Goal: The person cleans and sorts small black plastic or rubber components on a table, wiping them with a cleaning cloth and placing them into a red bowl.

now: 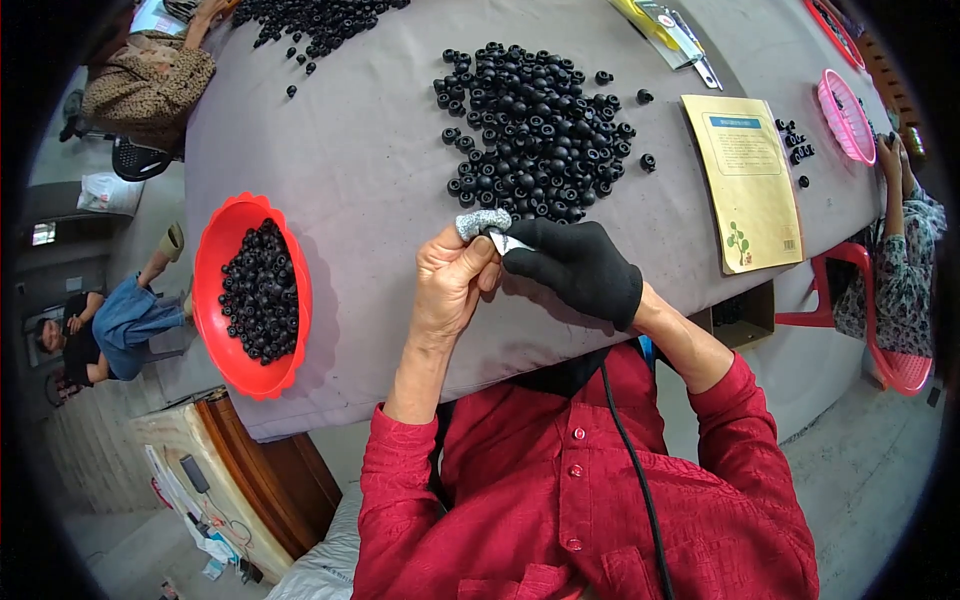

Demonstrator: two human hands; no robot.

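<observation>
My left hand [453, 278] is bare except for a grey speckled cover [483, 223] on its index finger. Its thumb and fingers are closed in a pinch. My right hand [577, 266], in a black glove, meets it at the fingertips, also closed. A small white pointed piece [508, 243] shows at the right fingertips; whether it is a covering or a held tool I cannot tell. Whatever lies between the fingertips is hidden. Just beyond both hands spreads a heap of small black round parts [535, 120] with holes in them, on the grey cloth-covered table [360, 150].
At the left, a red scalloped basin [215, 330] holds more black parts [262, 290]. A yellow-brown booklet [745, 190] lies at the right, near a pink basket [845, 115]. Another black heap [310, 22] lies far left. People sit around the table; a wooden cabinet [270, 480] stands lower left.
</observation>
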